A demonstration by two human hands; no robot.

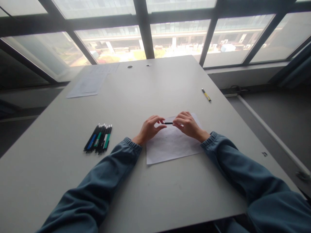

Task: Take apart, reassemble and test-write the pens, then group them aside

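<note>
A slim black pen is held level between my two hands, above a white sheet of paper. My right hand pinches the pen's right end between thumb and fingers, covering that end. At the other end, the thumb and fingertips of my left hand close around the pen's left tip. The sheet lies flat under both hands, its upper part partly covered by them.
Left of the paper, several pens with black, blue and green barrels lie side by side. A yellow and black pen rests near the right edge of the white table. Printed sheets lie at the far left, before the windows.
</note>
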